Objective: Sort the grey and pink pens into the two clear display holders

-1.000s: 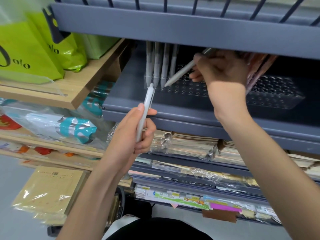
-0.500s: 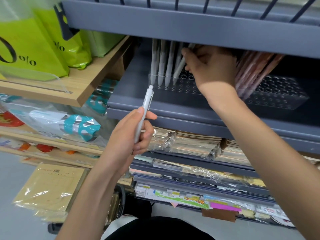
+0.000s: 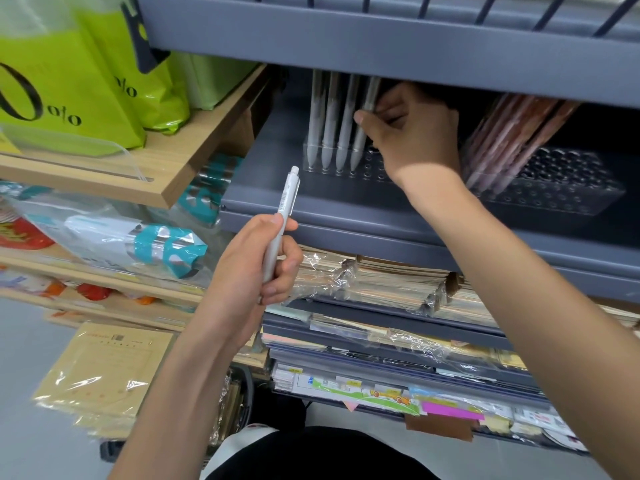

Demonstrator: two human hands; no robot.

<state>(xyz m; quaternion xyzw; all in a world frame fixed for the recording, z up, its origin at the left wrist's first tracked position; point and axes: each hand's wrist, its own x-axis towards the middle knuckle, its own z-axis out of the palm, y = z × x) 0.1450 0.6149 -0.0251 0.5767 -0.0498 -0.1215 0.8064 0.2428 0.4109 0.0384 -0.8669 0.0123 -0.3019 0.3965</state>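
Note:
My left hand [image 3: 256,268] grips a grey pen [image 3: 281,221] upright, below the shelf's front lip. On the grey shelf, several grey pens [image 3: 329,123] stand tip down in the left clear holder [image 3: 346,166]. My right hand [image 3: 412,133] reaches under the upper shelf and pinches the rightmost grey pen [image 3: 363,129], which stands in that holder. The right clear holder [image 3: 561,192] holds several pink pens [image 3: 512,133] leaning left. The pens' tops are hidden by the upper shelf.
The upper grey shelf [image 3: 381,46] overhangs the holders closely. A wooden shelf [image 3: 180,168] with green bags [image 3: 62,91] juts out on the left. Wrapped notebooks [image 3: 381,282] fill the shelves below.
My right hand carried a grey pen left, stood it tip down in the left holder beside the others, and still holds it. My left hand stayed put with its pen.

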